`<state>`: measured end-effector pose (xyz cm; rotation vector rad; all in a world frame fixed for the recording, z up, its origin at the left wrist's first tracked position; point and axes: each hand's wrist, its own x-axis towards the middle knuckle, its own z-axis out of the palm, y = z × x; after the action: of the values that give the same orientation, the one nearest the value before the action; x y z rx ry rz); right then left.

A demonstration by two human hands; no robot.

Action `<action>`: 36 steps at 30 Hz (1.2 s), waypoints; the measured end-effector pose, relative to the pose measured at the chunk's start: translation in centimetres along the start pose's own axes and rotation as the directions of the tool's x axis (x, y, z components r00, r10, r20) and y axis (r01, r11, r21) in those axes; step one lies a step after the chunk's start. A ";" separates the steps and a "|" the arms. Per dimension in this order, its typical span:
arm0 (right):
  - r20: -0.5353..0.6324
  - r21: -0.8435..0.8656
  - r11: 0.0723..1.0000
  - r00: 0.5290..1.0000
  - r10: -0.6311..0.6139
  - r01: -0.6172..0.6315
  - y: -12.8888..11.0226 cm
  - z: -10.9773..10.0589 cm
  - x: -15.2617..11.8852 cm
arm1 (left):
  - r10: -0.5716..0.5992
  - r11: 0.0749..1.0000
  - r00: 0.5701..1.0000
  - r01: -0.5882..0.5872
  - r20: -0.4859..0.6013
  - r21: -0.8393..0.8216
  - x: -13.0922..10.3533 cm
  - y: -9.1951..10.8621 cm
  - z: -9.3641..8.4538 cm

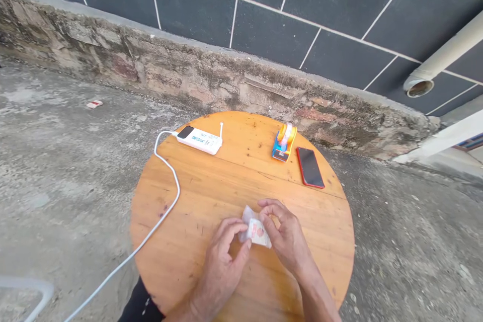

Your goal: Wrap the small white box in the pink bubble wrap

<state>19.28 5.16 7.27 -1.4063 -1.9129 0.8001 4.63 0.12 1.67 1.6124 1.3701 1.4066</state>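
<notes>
Near the front of the round wooden table (pixel 196 191), a small clear plastic packet (pixel 258 232) with a white, red-printed piece showing in it lies between both hands. My left hand (pixel 226 251) pinches its left edge with thumb and forefinger. From the other side, the curled fingers and thumb of my right hand (pixel 285 234) grip the upper right edge. Whether the white piece is a label or a separate card inside, I cannot tell.
A white power bank-like device (pixel 199 139) with a white cable (pixel 177 186) sits at the table's back left. At the back right are a blue and orange tape dispenser (pixel 283 143) and a red-edged phone (pixel 311 167). A stone-footed wall (pixel 211 78) stands behind.
</notes>
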 end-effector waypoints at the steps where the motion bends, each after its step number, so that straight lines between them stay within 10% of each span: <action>1: -0.003 0.011 1.000 1.000 0.007 -0.007 -0.1 0.0 0.0 | 0.003 1.000 1.000 -0.003 -0.005 0.004 0.0 0.0 0.0; 36: -0.152 -0.201 0.977 0.983 -0.104 0.072 -2.9 -4.4 4.0 | -0.020 0.998 1.000 0.019 -0.013 -0.059 -0.6 0.0 -0.4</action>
<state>20.10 8.82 12.77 -1.4417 -1.9532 0.4514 4.25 -0.49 1.58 1.5504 1.3359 1.4362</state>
